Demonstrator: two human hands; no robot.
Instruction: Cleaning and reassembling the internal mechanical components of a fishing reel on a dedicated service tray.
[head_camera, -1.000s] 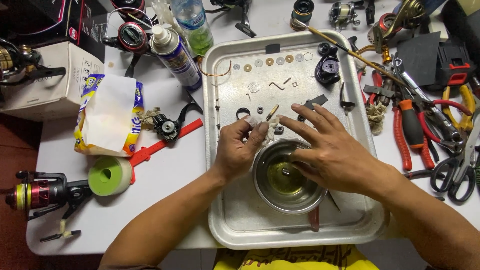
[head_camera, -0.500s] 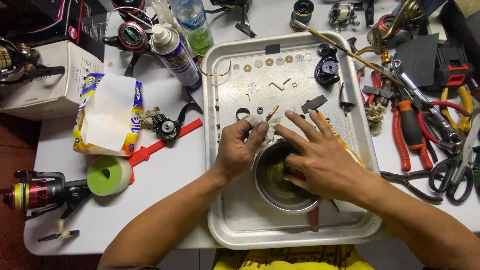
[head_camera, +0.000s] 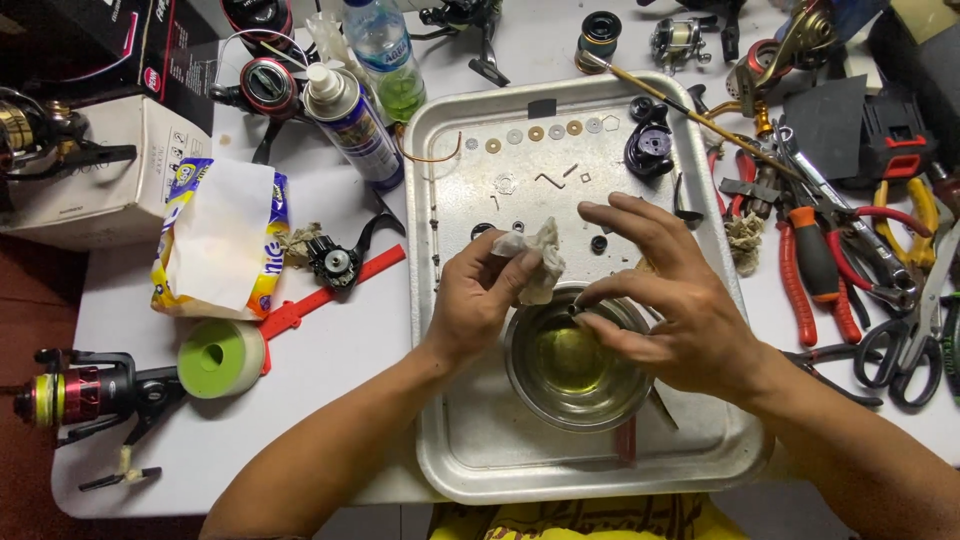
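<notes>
Our left hand pinched on a crumpled tissue, right hand curled, fingertips over the steel bowl just below.

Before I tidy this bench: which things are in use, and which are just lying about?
In use: left hand holding crumpled tissue; right hand over steel bowl; metal tray.
Lying about: spray can, green tape roll, red-handled pliers, scissors.

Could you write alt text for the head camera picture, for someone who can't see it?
Seen from above, a person's left hand holds a crumpled tissue while the right hand pinches something tiny over a steel bowl of yellowish liquid on a metal tray. Small washers line the tray's far edge; pliers, a spray can and fishing reels surround it.
</notes>
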